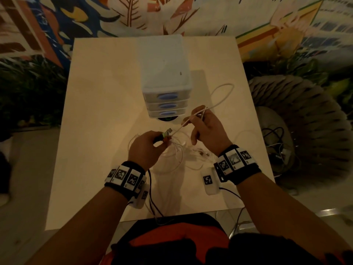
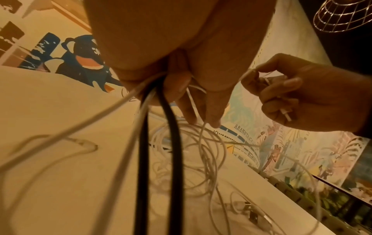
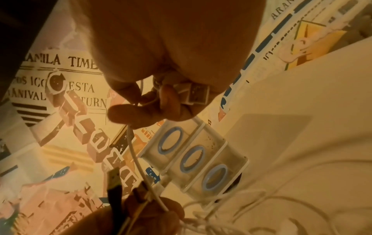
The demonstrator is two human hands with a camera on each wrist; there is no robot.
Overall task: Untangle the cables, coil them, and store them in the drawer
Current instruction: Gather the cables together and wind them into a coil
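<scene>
From the head camera, a pale table holds a small white chest of drawers at its far middle, all three drawers closed, contents not visible. Near it, the left hand grips a bundle of cable ends, and the right hand pinches a white cable that loops to the right of the chest. A tangle of white cables lies on the table beneath both hands.

The left wrist camera shows curled fingers closed around black cables and white ones.

The right wrist camera shows fingers pinching the white cable and a plug.
</scene>
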